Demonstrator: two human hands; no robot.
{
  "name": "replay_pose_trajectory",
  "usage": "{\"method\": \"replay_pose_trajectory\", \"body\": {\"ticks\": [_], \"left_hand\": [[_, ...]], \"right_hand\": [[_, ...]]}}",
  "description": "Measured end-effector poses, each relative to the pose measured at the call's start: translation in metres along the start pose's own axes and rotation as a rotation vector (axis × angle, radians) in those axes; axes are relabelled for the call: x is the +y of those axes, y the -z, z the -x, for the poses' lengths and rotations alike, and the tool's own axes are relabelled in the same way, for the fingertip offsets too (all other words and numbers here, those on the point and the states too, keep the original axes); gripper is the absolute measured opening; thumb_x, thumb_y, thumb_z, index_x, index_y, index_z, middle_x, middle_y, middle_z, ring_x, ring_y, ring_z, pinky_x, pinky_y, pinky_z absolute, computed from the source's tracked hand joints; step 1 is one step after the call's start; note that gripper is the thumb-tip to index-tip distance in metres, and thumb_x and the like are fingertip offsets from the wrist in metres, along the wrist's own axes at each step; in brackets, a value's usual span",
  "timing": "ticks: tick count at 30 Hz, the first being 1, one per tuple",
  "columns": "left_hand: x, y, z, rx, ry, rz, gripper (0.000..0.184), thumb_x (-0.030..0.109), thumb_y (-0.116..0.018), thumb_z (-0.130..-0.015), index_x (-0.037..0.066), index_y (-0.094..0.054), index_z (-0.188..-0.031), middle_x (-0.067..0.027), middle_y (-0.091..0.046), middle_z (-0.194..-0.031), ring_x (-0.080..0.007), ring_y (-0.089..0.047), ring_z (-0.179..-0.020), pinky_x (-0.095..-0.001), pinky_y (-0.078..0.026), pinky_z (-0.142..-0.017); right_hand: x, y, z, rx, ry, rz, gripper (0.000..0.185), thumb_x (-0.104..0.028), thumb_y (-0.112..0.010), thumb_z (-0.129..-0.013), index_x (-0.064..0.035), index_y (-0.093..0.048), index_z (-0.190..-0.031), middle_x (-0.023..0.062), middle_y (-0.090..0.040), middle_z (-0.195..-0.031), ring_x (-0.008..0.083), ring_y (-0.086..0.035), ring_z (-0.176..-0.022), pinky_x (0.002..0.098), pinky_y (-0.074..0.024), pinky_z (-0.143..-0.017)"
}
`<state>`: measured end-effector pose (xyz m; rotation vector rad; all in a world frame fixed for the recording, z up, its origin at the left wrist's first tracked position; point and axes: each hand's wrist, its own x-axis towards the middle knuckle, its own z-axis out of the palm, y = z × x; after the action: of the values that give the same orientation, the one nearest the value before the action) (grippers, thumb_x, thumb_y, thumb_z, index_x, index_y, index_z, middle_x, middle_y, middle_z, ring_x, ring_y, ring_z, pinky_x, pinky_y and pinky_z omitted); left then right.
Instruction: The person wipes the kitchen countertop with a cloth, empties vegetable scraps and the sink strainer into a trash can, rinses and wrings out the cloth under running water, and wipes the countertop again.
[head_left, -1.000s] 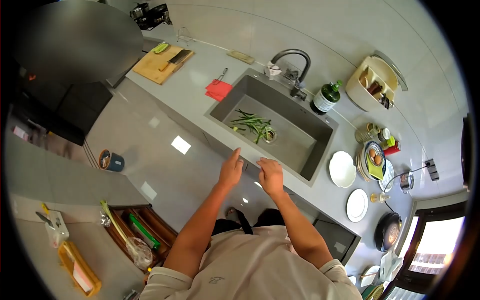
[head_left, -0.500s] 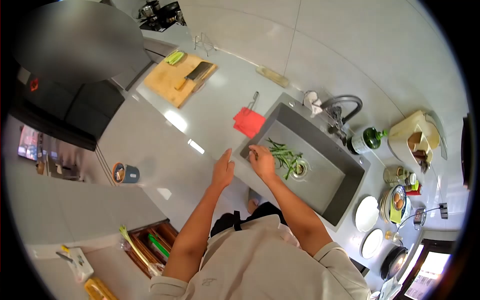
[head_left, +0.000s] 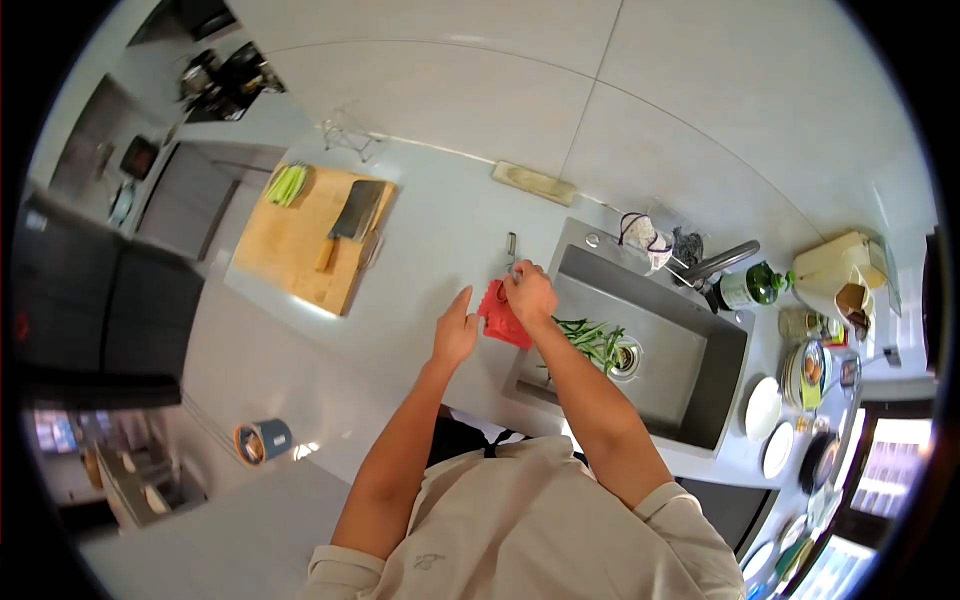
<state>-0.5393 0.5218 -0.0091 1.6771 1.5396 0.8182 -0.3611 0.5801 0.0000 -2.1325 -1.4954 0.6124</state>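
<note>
My right hand (head_left: 530, 292) is over a red cloth (head_left: 505, 325) with a scalloped edge, lying on the counter at the sink's left side. Its fingers are curled and pressed together; what is in them, if anything, is hidden. Just beyond the fingertips lies a small metal-handled tool (head_left: 512, 244), partly covered by the hand. My left hand (head_left: 457, 330) hovers close to the cloth's left edge, fingers stretched out, holding nothing. Long green vegetable stalks (head_left: 598, 345) lie in the grey sink (head_left: 690, 385) by the drain, partly behind my right forearm.
At left, a wooden cutting board (head_left: 290, 245) carries a cleaver (head_left: 355, 212) and cut green pieces (head_left: 288, 185). The faucet (head_left: 722, 262) and a green bottle (head_left: 752, 285) stand behind the sink. White bowls (head_left: 763, 408) sit to its right. A blue bin (head_left: 263, 441) is lower left.
My right hand has moved from the sink's left rim onto the red cloth. My left hand has come up beside the cloth. The camera view has turned toward the cutting board.
</note>
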Motion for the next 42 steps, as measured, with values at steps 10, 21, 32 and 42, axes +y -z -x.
{"method": "replay_pose_trajectory", "body": {"ticks": [10,21,32,42], "left_hand": [[-0.035,0.035,-0.122,-0.315,-0.125,-0.082,0.055,0.011,-0.052,-0.095,-0.002,-0.048,-0.149,-0.024,-0.053,-0.151,-0.0403,-0.053,-0.137,-0.0434,-0.043,-0.116],[-0.038,0.014,-0.203,-0.316,-0.252,-0.122,0.056,0.01,-0.054,-0.093,-0.003,-0.049,-0.147,-0.026,-0.055,-0.148,-0.0424,-0.057,-0.131,-0.0455,-0.046,-0.112],[-0.006,-0.006,-0.265,-0.274,-0.178,-0.116,0.057,0.009,-0.054,-0.092,-0.004,-0.049,-0.147,-0.0255,-0.054,-0.148,-0.0393,-0.057,-0.132,-0.0432,-0.046,-0.113],[-0.016,0.015,-0.242,-0.295,-0.065,-0.092,0.061,0.011,-0.053,-0.094,0.002,-0.044,-0.153,-0.024,-0.048,-0.155,-0.0389,-0.049,-0.141,-0.0427,-0.04,-0.118]], "right_hand": [[-0.031,-0.04,-0.03,0.015,-0.295,0.12,0.037,-0.028,-0.074,-0.088,-0.0104,-0.058,-0.116,0.0135,-0.072,-0.107,0.0361,-0.069,-0.105,0.0494,-0.0564,-0.086],[-0.017,-0.011,-0.117,0.274,0.091,0.18,0.031,-0.014,-0.074,-0.084,-0.0135,-0.063,-0.114,0.0066,-0.073,-0.104,0.0304,-0.064,-0.103,0.0446,-0.0503,-0.09],[-0.013,-0.02,-0.235,0.408,0.361,0.344,0.017,-0.007,-0.07,-0.086,-0.0152,-0.074,-0.1,-0.0007,-0.074,-0.1,0.0245,-0.063,-0.102,0.0432,-0.0478,-0.087],[-0.026,-0.026,-0.228,0.42,0.382,0.238,0.019,-0.012,-0.07,-0.088,-0.0163,-0.077,-0.106,-0.0001,-0.073,-0.109,0.0251,-0.062,-0.109,0.0427,-0.0483,-0.094]]}}
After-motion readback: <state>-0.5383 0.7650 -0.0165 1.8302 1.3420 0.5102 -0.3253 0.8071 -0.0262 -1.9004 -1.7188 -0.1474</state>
